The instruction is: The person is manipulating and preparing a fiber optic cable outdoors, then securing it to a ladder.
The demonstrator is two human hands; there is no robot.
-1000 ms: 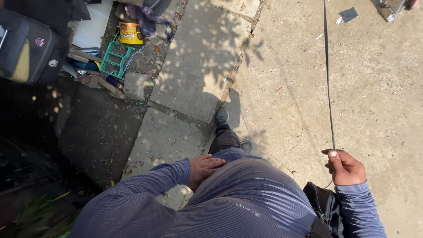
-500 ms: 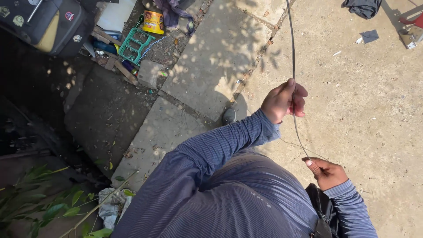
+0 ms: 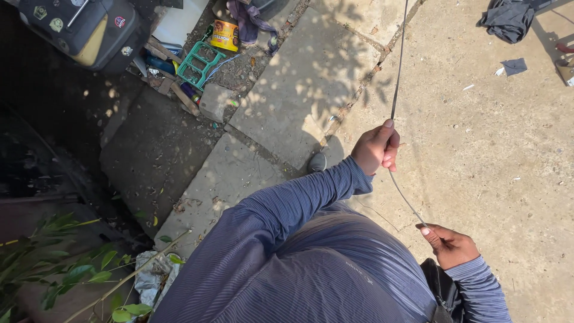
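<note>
A person in a blue striped long-sleeved shirt stands on a concrete ground [image 3: 490, 155] and handles a thin dark wire [image 3: 396, 72]. The left hand [image 3: 375, 148] is raised in front of the body with its grip clenched around the wire, thumb up along it. From there the wire runs up and away, out of the top of the view, so its far end cannot be seen. Below the left hand it bends down and to the right in a slack curve to the right hand [image 3: 449, 244], which sits low by the hip and pinches the wire between thumb and fingers. Whether any wire trails beyond the right hand cannot be told.

As to progress: both hands are on the wire, well apart, with one short span drawn between them. No coil, bundle or gathered length shows at either hand or on the ground beside the person, so the work looks to be in an early or middle stretch, with a long run of wire still out ahead.

A shoe [image 3: 317, 162] shows below the left sleeve. Off to the left lie a green crate [image 3: 202, 64], a yellow tin [image 3: 225, 36] and a dark case [image 3: 84, 30]; a dark cloth [image 3: 508, 19] lies at upper right.
</note>
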